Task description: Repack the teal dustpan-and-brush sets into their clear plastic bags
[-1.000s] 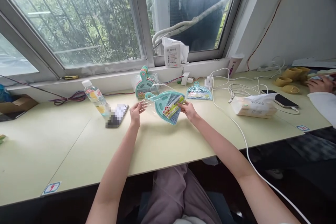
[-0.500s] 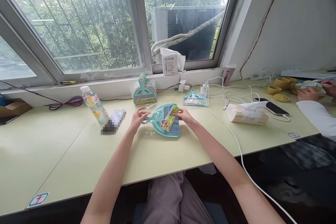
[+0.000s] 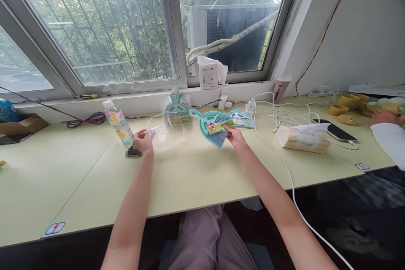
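Observation:
My right hand (image 3: 236, 136) grips the brush end of a teal mini dustpan and brush set (image 3: 205, 125), thumb at its green-and-yellow label card (image 3: 218, 126). The set is tilted, its looped handle pointing up and left. My left hand (image 3: 144, 141) is closed beside the drink bottle, pinching a clear plastic bag (image 3: 167, 137) that trails blurred toward the set. Behind, against the wall, stands a stack of similar dustpan sets (image 3: 177, 107) in wrapping. Another set (image 3: 242, 119) lies to the right, partly hidden by the held one.
The bottle (image 3: 119, 123) stands left with a dark phone-like object at its base. A tissue pack (image 3: 302, 137), white cables (image 3: 284, 118) and a phone (image 3: 335, 130) lie right. Farther right, a co-worker's hand (image 3: 384, 116) is by yellow cups (image 3: 348, 102).
My left hand has moved left, drawing the clear bag away from the dustpan set. My right hand has lifted and turned the set, so its handle now points up and left.

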